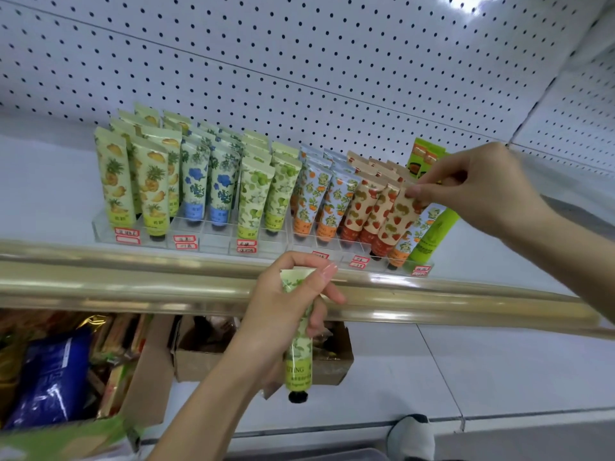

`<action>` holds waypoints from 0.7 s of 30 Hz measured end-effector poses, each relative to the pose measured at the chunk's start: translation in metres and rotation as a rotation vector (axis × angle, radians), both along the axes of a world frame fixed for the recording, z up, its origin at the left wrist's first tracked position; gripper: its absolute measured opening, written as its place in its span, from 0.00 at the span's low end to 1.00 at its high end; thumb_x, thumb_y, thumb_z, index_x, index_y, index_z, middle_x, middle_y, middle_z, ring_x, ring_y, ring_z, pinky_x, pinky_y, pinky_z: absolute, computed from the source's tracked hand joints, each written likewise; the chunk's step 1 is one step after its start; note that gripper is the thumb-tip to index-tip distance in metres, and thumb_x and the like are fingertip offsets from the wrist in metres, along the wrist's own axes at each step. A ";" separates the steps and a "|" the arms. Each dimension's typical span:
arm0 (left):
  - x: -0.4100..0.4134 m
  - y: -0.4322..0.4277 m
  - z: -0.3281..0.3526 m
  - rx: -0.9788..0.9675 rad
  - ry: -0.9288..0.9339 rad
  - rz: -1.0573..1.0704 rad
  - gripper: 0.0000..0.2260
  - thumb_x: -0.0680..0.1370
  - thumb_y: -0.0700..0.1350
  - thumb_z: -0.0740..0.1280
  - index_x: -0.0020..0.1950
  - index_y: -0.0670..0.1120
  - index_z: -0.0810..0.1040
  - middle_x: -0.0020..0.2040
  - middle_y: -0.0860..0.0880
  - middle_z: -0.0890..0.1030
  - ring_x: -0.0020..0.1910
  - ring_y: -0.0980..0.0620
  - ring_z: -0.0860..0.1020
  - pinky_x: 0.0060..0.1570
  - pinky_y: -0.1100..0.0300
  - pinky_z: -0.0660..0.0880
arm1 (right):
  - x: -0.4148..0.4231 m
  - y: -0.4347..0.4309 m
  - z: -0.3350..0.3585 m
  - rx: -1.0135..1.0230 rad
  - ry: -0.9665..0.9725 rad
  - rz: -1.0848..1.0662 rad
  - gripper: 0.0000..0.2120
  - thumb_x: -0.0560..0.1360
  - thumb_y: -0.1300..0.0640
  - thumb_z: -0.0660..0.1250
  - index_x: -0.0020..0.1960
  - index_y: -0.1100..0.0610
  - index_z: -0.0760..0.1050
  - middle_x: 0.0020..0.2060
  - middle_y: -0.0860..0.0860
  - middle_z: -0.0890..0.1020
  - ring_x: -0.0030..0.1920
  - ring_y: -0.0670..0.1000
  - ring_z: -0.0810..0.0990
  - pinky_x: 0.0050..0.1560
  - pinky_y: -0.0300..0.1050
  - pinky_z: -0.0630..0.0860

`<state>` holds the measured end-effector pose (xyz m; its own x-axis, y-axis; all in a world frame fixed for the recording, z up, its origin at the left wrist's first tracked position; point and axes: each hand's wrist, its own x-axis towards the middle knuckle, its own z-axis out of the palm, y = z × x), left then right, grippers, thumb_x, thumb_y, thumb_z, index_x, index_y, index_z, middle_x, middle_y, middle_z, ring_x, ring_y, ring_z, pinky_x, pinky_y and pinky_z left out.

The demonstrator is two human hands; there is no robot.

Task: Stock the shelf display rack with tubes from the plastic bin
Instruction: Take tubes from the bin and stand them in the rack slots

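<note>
The clear rack (213, 232) sits on the shelf (50, 194), its tubes upright. The right hand (472, 191) pinches a strawberry tube (396, 224) by its top edge at the rack's right end. Below the rail (133, 284), left hand (286, 314) fingers wrap a green tube (298, 364), cap down.

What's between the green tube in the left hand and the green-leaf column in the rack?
Only the gold shelf rail, which the green tube in the left hand sits below. The green-leaf column looks full in front; rear slots can't be seen.
</note>
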<state>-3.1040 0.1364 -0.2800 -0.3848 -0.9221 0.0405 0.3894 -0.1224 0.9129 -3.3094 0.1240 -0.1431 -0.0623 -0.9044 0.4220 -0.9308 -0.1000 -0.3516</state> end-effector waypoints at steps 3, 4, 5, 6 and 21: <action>0.001 -0.001 0.000 -0.005 0.000 0.001 0.18 0.68 0.51 0.68 0.51 0.41 0.75 0.34 0.45 0.81 0.20 0.55 0.66 0.24 0.62 0.67 | -0.001 -0.003 -0.004 0.017 0.003 -0.002 0.07 0.68 0.51 0.75 0.34 0.53 0.81 0.16 0.46 0.63 0.20 0.46 0.59 0.22 0.32 0.55; 0.002 -0.001 0.000 -0.004 0.001 0.001 0.18 0.68 0.51 0.68 0.51 0.41 0.75 0.34 0.45 0.81 0.20 0.55 0.66 0.24 0.63 0.66 | -0.001 -0.004 -0.005 0.031 0.012 -0.004 0.07 0.68 0.51 0.75 0.34 0.52 0.81 0.18 0.47 0.66 0.20 0.46 0.60 0.22 0.32 0.56; 0.002 -0.001 0.000 0.000 0.004 0.001 0.18 0.68 0.51 0.68 0.51 0.41 0.75 0.33 0.45 0.81 0.20 0.55 0.66 0.24 0.63 0.66 | -0.001 -0.005 -0.005 0.050 0.027 -0.010 0.07 0.68 0.51 0.75 0.34 0.52 0.81 0.20 0.51 0.70 0.20 0.46 0.62 0.21 0.32 0.57; 0.003 -0.001 -0.001 0.005 0.008 0.000 0.17 0.69 0.51 0.68 0.51 0.41 0.75 0.33 0.45 0.80 0.20 0.55 0.66 0.23 0.63 0.66 | -0.001 -0.007 -0.005 0.067 0.043 -0.020 0.08 0.69 0.51 0.75 0.34 0.52 0.81 0.21 0.53 0.72 0.19 0.45 0.63 0.21 0.31 0.58; 0.003 -0.003 -0.003 0.035 0.021 -0.006 0.19 0.69 0.52 0.67 0.56 0.42 0.76 0.33 0.45 0.80 0.20 0.55 0.65 0.23 0.64 0.64 | 0.003 -0.016 -0.002 0.062 0.240 -0.071 0.06 0.70 0.52 0.74 0.39 0.54 0.82 0.20 0.46 0.68 0.22 0.45 0.68 0.25 0.33 0.61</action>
